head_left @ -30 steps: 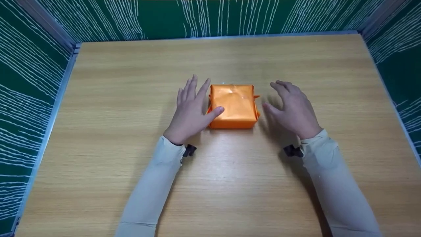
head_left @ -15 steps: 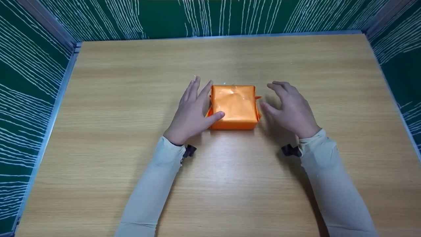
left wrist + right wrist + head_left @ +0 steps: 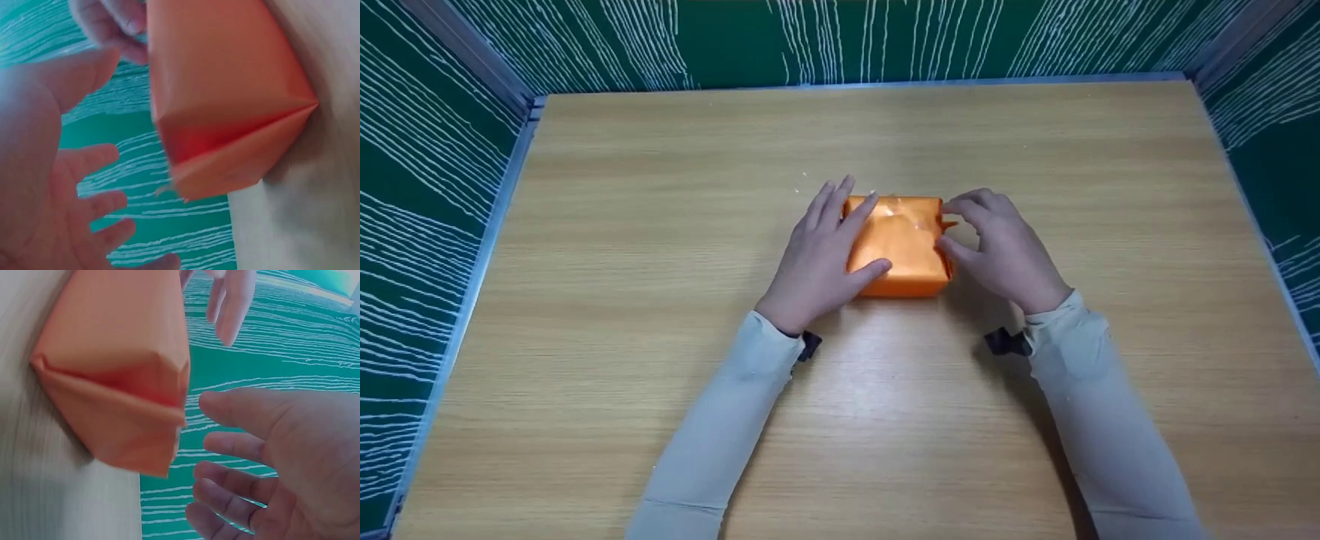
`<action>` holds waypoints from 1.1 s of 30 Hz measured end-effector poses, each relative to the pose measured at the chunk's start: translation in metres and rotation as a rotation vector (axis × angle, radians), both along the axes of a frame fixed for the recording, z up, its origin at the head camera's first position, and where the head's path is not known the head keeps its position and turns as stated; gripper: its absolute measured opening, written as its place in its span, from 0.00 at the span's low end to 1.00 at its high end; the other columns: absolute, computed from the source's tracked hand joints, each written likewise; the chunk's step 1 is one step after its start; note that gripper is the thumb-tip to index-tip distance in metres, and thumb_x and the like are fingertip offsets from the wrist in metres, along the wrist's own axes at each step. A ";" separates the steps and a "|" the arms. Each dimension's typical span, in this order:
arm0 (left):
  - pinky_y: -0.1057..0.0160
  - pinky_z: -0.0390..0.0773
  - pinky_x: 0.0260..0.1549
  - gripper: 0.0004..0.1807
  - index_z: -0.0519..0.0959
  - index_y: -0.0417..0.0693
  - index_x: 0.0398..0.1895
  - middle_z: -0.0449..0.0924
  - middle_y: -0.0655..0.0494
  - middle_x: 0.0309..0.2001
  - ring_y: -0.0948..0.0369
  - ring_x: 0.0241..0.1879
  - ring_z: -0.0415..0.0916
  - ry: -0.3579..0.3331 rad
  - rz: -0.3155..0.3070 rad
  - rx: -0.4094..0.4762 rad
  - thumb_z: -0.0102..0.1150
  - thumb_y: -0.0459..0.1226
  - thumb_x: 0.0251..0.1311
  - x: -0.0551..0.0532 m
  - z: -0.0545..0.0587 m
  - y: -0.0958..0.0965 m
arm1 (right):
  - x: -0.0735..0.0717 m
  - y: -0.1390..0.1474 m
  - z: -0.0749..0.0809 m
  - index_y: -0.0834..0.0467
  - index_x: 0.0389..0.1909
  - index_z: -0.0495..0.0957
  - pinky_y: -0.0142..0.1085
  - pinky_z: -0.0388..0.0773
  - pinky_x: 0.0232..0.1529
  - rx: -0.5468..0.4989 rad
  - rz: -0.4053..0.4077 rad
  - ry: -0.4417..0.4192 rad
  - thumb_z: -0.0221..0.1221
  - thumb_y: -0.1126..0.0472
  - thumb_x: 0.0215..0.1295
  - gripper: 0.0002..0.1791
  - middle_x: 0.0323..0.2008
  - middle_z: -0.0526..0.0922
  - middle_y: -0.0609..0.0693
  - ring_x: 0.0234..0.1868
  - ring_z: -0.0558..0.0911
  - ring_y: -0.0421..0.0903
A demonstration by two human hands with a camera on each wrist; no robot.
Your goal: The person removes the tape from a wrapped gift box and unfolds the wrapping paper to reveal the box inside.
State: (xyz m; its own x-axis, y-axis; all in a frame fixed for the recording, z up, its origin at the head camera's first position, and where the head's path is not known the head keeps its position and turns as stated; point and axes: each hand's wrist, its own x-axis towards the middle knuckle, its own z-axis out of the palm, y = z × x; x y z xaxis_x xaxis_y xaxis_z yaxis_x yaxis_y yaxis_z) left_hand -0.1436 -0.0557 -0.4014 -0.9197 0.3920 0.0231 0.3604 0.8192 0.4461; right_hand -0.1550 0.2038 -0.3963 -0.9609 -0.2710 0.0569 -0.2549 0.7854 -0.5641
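Extending from two pale sleeves [image 3: 712, 427], the left hand [image 3: 821, 259] and the right hand [image 3: 1001, 251] are held above the bench [image 3: 877, 457] with nothing grasped: the left fingers [image 3: 93, 160] are spread, the right ones [image 3: 236, 445] loosely bent. Possibly, the loose folded ends [image 3: 112, 427] of the orange parcel [image 3: 896, 244] could be torn if they are pinched too strongly, or it could be pushed aside by unequal pressure. The parcel is placed between both sets of fingers; in the wrist views, a small gap is seen. Beyond, a green wall [image 3: 735, 45] is marked with white lines.
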 end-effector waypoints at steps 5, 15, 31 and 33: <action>0.44 0.59 0.74 0.43 0.61 0.56 0.81 0.43 0.51 0.84 0.50 0.82 0.39 0.049 -0.034 -0.043 0.54 0.64 0.69 -0.001 -0.009 0.007 | -0.002 -0.004 -0.004 0.60 0.60 0.80 0.55 0.72 0.66 0.004 0.046 0.040 0.68 0.57 0.68 0.22 0.63 0.76 0.56 0.65 0.73 0.57; 0.46 0.58 0.75 0.37 0.67 0.56 0.78 0.50 0.50 0.83 0.53 0.83 0.40 0.021 -0.082 -0.085 0.49 0.62 0.73 0.000 -0.011 0.008 | -0.003 -0.006 -0.004 0.59 0.63 0.78 0.55 0.72 0.67 0.013 0.095 0.012 0.68 0.59 0.69 0.24 0.70 0.73 0.54 0.69 0.74 0.56; 0.49 0.73 0.65 0.30 0.77 0.46 0.64 0.65 0.48 0.75 0.50 0.79 0.53 -0.022 -0.099 -0.012 0.62 0.56 0.69 0.012 -0.003 0.009 | 0.006 -0.016 -0.003 0.63 0.60 0.80 0.59 0.58 0.71 0.139 0.295 0.094 0.66 0.61 0.66 0.22 0.56 0.77 0.59 0.60 0.73 0.60; 0.50 0.71 0.67 0.34 0.72 0.47 0.72 0.65 0.48 0.76 0.50 0.79 0.53 -0.040 -0.105 -0.021 0.61 0.56 0.70 0.012 -0.002 0.009 | 0.007 -0.016 -0.005 0.63 0.61 0.80 0.58 0.59 0.70 0.132 0.304 0.092 0.65 0.63 0.66 0.23 0.55 0.76 0.59 0.59 0.71 0.60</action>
State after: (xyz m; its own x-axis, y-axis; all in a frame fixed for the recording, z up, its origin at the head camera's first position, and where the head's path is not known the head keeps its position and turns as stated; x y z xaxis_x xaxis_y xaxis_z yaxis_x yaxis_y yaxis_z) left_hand -0.1315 -0.0464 -0.4038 -0.8734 0.4865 -0.0223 0.4270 0.7870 0.4453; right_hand -0.1482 0.1877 -0.4011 -0.8273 -0.5552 0.0852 -0.5339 0.7300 -0.4267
